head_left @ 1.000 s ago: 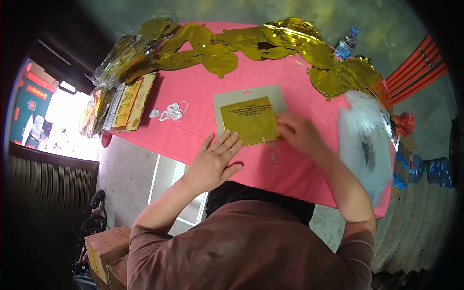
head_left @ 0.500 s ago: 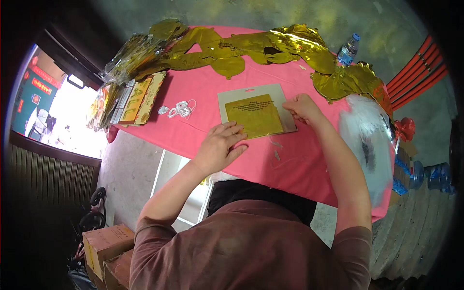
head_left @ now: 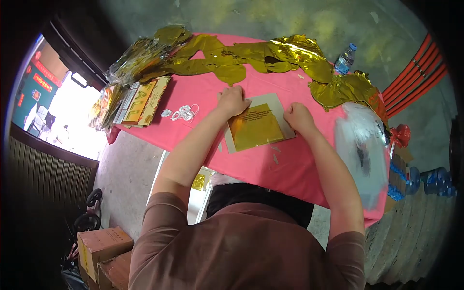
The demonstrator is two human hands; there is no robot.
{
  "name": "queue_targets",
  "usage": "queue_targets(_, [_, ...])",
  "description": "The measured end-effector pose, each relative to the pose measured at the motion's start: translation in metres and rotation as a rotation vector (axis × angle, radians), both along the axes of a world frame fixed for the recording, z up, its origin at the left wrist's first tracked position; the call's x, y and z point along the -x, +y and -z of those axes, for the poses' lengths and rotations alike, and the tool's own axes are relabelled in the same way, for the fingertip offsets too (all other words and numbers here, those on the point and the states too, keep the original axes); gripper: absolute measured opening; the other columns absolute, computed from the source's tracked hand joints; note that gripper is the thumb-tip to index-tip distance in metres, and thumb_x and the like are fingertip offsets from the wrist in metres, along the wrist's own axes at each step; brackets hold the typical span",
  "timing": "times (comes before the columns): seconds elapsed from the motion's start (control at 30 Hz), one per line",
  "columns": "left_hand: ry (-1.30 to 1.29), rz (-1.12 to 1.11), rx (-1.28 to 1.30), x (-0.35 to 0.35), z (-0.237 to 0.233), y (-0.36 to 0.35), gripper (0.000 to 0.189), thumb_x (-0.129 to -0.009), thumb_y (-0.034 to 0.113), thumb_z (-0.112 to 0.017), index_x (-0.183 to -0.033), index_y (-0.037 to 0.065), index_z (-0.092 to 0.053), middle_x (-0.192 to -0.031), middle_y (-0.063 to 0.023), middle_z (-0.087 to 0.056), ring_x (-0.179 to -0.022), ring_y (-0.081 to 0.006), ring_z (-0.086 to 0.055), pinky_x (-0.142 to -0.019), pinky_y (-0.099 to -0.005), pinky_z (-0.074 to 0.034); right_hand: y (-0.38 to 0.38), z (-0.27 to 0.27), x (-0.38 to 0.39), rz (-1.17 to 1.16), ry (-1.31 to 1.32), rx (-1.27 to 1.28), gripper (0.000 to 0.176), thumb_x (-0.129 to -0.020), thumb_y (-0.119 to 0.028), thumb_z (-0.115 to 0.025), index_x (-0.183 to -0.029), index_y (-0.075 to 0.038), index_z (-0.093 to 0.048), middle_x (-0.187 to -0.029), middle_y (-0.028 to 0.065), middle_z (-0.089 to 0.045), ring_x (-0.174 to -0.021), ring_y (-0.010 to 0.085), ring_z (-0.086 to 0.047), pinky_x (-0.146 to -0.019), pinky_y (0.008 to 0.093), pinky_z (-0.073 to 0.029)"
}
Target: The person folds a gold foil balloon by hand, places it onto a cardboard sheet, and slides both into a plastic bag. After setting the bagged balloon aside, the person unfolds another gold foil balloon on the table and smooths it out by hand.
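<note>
A flat packet (head_left: 257, 126) lies on the pink cloth, a grey backing card with a folded gold foil piece and small printed text under clear plastic. My left hand (head_left: 233, 101) is at its upper left corner, fingers curled over the card's edge and partly hidden. At the right edge, my right hand (head_left: 299, 117) is closed in a pinch on the border of the card. Small pale scraps (head_left: 275, 158) lie just below the packet. White string (head_left: 185, 113) sits in a loose coil to the left.
Gold foil balloons (head_left: 230, 73) spread along the table's far side. Stacked packets (head_left: 140, 102) stand at left, a water bottle (head_left: 345, 59) at the far right corner. Clear plastic bags (head_left: 361, 150) cover the right side. Cardboard boxes (head_left: 105, 244) are on the floor.
My left hand has moved from the packet's lower left up to its top left corner. The packet has turned slightly and shifted nearer to me. My right hand has lowered a little.
</note>
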State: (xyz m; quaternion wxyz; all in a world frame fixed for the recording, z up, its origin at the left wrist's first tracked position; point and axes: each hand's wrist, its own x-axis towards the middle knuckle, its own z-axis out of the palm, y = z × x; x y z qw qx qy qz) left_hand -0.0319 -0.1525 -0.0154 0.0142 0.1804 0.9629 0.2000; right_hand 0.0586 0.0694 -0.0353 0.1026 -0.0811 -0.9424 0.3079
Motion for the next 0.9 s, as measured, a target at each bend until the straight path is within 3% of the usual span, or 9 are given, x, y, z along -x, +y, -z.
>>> queue_targets(0.13, [-0.188, 0.047, -0.019, 0.017, -0.003, -0.003, 0.029, -0.08, 0.036, -0.066, -0.086, 0.008, -0.064, -0.092, -0.0097, -0.067, -0.096, -0.0257, -0.059, -0.088, -0.0467, -0.037, -0.004, -0.003, -0.009, -0.03, 0.081, -0.06, 0.021, -0.075, -0.02, -0.068, -0.078, -0.002, -0.058, -0.062, 0.0087, -0.058, -0.056, 0.0193, -0.06, -0.057, 0.0337, -0.048])
queue_targets(0.23, [-0.391, 0.181, -0.439, 0.02, -0.022, -0.014, 0.024, -0.08, 0.03, -0.068, -0.075, 0.008, -0.061, -0.087, -0.0069, -0.066, -0.089, -0.0251, -0.059, -0.085, -0.0419, -0.037, 0.0, -0.013, -0.008, -0.079, -0.002, 0.033, 0.024, -0.078, -0.025, -0.07, -0.082, -0.004, -0.059, -0.069, 0.0045, -0.059, -0.061, 0.0129, -0.058, -0.057, 0.0279, -0.046])
queue_targets(0.27, [-0.374, 0.166, -0.472, 0.016, -0.041, -0.016, 0.022, -0.079, 0.026, -0.07, -0.072, 0.007, -0.06, -0.087, -0.0063, -0.065, -0.089, -0.0249, -0.058, -0.083, -0.0403, -0.038, 0.005, -0.023, -0.007, -0.117, -0.184, 0.375, 0.021, -0.081, -0.024, -0.068, -0.082, -0.005, -0.059, -0.07, 0.0021, -0.059, -0.061, 0.0095, -0.055, -0.056, 0.0245, -0.042])
queue_targets(0.33, [0.283, 0.244, -0.294, -0.012, -0.085, -0.021, 0.017, -0.076, 0.02, -0.072, -0.073, 0.007, -0.061, -0.085, -0.0058, -0.063, -0.092, -0.0244, -0.057, -0.083, -0.0398, -0.039, 0.002, -0.039, -0.009, -0.162, -0.371, 0.719, 0.018, -0.085, -0.023, -0.066, -0.083, -0.006, -0.06, -0.072, -0.0003, -0.059, -0.061, 0.0061, -0.052, -0.054, 0.0211, -0.039])
queue_targets(0.47, [0.896, 0.267, -0.531, -0.046, -0.117, -0.056, 0.028, -0.074, 0.015, -0.074, -0.096, 0.005, -0.061, -0.096, -0.0104, -0.058, -0.094, -0.0276, -0.054, -0.087, -0.0404, -0.041, -0.004, -0.073, -0.025, -0.31, 0.03, 0.95, 0.013, -0.091, -0.018, -0.06, -0.083, -0.008, -0.06, -0.068, -0.0038, -0.051, -0.055, 0.0031, -0.043, -0.048, 0.0184, -0.031])
queue_targets(0.57, [0.527, -0.05, -0.998, -0.068, -0.078, -0.093, 0.043, -0.081, 0.009, -0.07, -0.116, 0.0, -0.047, -0.105, -0.0098, -0.055, -0.097, -0.0193, -0.054, -0.085, -0.0347, -0.045, -0.014, -0.103, -0.046, -0.304, 0.246, 1.004, 0.014, -0.093, -0.018, -0.058, -0.083, -0.007, -0.058, -0.064, -0.0042, -0.046, -0.053, 0.0042, -0.041, -0.048, 0.0196, -0.031])
queue_targets(0.7, [-0.588, -0.039, -1.67, -0.142, -0.063, -0.09, 0.047, -0.091, 0.016, -0.061, -0.13, 0.001, -0.04, -0.117, -0.0098, -0.057, -0.109, -0.0198, -0.057, -0.087, -0.0315, -0.05, -0.067, -0.113, -0.071, -0.321, 0.206, 1.108, 0.016, -0.094, -0.016, -0.055, -0.081, -0.007, -0.056, -0.062, -0.0032, -0.043, -0.053, 0.0068, -0.043, -0.049, 0.0217, -0.036])
queue_targets(0.83, [-0.688, 0.278, -1.86, -0.167, -0.025, -0.169, 0.034, -0.088, 0.01, -0.062, -0.12, 0.003, -0.053, -0.116, -0.0088, -0.059, -0.106, -0.0209, -0.058, -0.093, -0.0389, -0.049, -0.109, -0.098, -0.094, -0.685, -0.12, 1.044, 0.013, -0.094, -0.012, -0.053, -0.084, -0.004, -0.055, -0.067, 0.0005, -0.052, -0.058, 0.0085, -0.051, -0.054, 0.0234, -0.044])
queue_targets(0.9, [-0.436, -0.042, -1.808, -0.188, -0.041, -0.194, 0.034, -0.086, 0.013, -0.064, -0.117, 0.005, -0.054, -0.116, -0.0085, -0.06, -0.107, -0.022, -0.058, -0.094, -0.0398, -0.048, -0.117, -0.097, -0.099, -0.792, -0.264, 0.884, 0.008, -0.093, -0.007, -0.052, -0.093, -0.002, -0.058, -0.074, 0.001, -0.056, -0.063, 0.0078, -0.055, -0.057, 0.0241, -0.047])
